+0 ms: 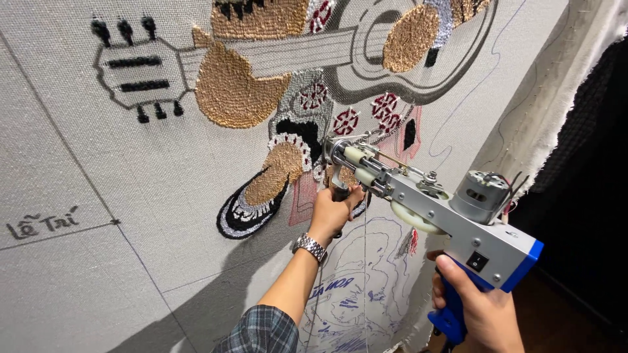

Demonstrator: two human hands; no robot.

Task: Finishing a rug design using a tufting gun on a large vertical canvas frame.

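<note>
While the right hand (pixel 481 310) clamps the blue grip, the tufting gun (pixel 432 209) slants up-left, its needle end touching the stretched cloth (pixel 131 216) beside the guitar design; the left hand (pixel 333 209) wraps the front handle.

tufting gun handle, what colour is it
Blue, on the tufting gun handle; seen in the head view.
</note>
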